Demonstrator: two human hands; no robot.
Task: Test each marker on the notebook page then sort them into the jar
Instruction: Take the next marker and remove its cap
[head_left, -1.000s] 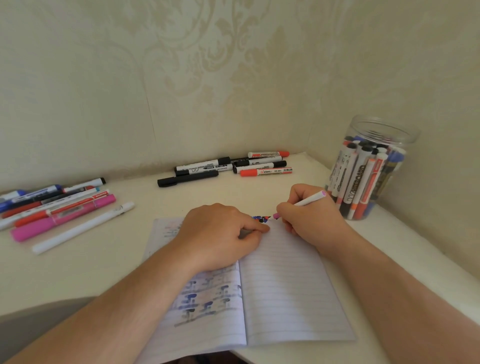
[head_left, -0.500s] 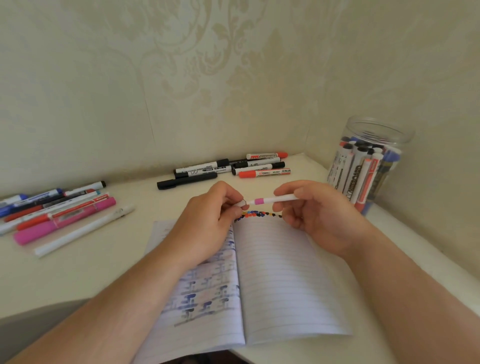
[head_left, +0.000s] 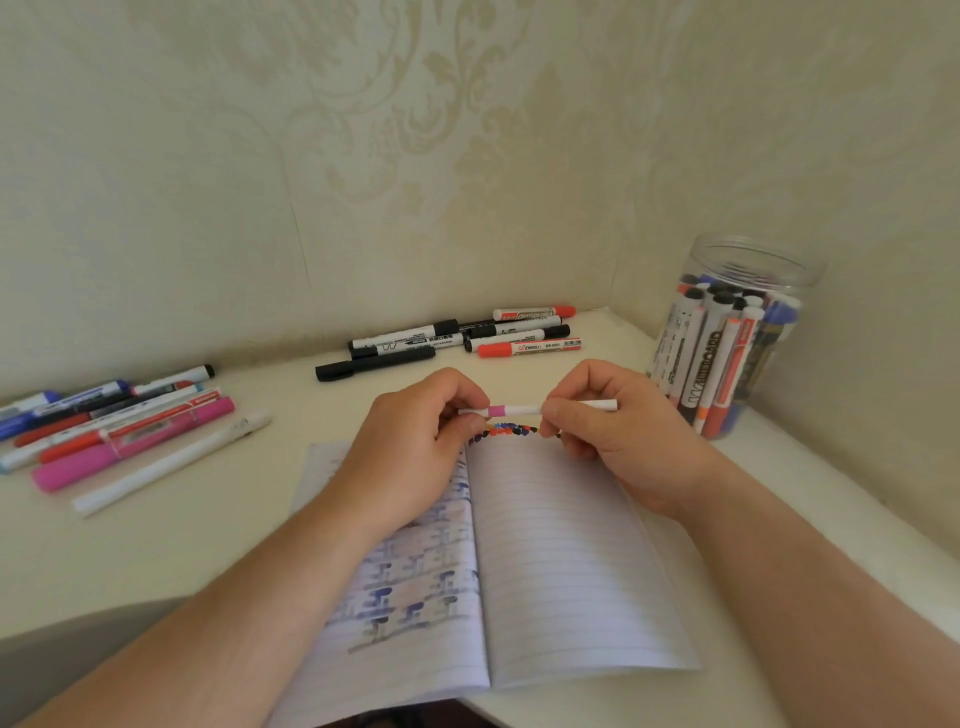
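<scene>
A thin white marker with a pink band (head_left: 524, 410) is held level above the open notebook (head_left: 566, 561). My right hand (head_left: 608, 431) pinches its barrel. My left hand (head_left: 415, 441) pinches the cap at its left end, beside the pink band. A row of coloured test dots (head_left: 511, 431) runs along the top of the right page, just under the marker. The clear plastic jar (head_left: 727, 338) stands at the right against the wall, holding several markers upright.
Several black and red markers (head_left: 467, 338) lie by the back wall. Another group, with a fat pink one (head_left: 130, 447) and a long white pen (head_left: 171, 462), lies at the left. The white desk (head_left: 182, 545) meets walls behind and to the right; its front edge curves near my left arm.
My right hand lifted the marker off the page and turned it level. My left hand left the page and brought the cap onto the pink tip.
</scene>
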